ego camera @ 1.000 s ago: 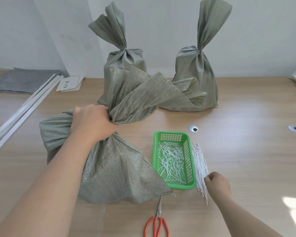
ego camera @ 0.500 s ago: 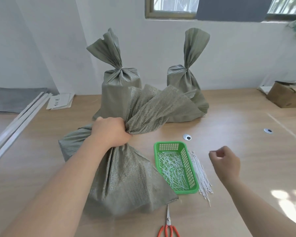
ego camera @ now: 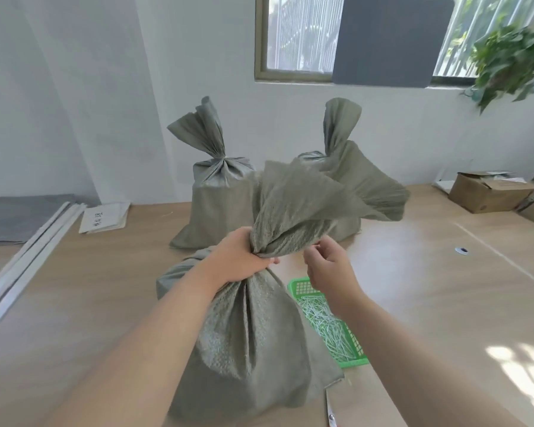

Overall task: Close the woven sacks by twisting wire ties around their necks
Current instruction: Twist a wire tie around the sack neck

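Near sack [ego camera: 244, 343] upright on table [ego camera: 429, 288], neck bunched and clamped in left hand [ego camera: 239, 261], fingers wrapped fully round it; loose top fanned out above the fist. Right hand [ego camera: 329, 268] raised just beside the neck, to its right, fingers curled with thumb and forefinger pinched; whether a tie sits between them, cannot tell. Sacks counted: three. Two behind, left one [ego camera: 216, 192] and right one [ego camera: 341, 149], both already cinched at the neck. One green basket [ego camera: 336, 322] of white ties right of near sack, partly behind right forearm. One scissors blade [ego camera: 330, 411] at bottom edge.
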The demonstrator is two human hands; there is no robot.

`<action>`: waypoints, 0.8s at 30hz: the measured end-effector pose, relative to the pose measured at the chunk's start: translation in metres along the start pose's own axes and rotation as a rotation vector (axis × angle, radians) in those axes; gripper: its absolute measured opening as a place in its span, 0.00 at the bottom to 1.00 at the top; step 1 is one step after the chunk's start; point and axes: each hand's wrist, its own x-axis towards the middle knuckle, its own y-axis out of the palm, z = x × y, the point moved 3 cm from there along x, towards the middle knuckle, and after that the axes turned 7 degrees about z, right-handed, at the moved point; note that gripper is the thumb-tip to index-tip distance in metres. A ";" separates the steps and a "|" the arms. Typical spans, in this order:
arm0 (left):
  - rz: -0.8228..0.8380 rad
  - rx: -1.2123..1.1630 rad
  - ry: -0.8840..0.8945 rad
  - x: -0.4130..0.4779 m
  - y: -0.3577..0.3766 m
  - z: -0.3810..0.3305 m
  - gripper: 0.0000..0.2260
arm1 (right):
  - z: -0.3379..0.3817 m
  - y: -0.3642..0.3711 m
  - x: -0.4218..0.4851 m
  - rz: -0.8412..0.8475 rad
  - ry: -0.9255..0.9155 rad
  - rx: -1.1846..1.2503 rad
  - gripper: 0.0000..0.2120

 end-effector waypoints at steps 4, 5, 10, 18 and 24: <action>-0.004 -0.084 0.093 -0.005 0.003 -0.005 0.03 | 0.017 0.035 -0.002 0.035 0.126 0.173 0.12; -0.020 -0.081 0.103 -0.006 0.002 -0.005 0.03 | 0.020 0.041 -0.002 0.049 0.139 0.175 0.14; -0.069 -0.052 0.014 -0.005 0.000 -0.006 0.15 | 0.017 0.051 0.004 0.027 0.166 0.176 0.12; -0.216 -0.088 -0.048 -0.012 0.002 -0.013 0.12 | 0.019 0.046 0.018 0.107 0.177 0.218 0.05; -0.250 -0.143 -0.051 -0.012 0.000 -0.011 0.10 | 0.016 0.040 0.023 0.286 0.144 0.242 0.07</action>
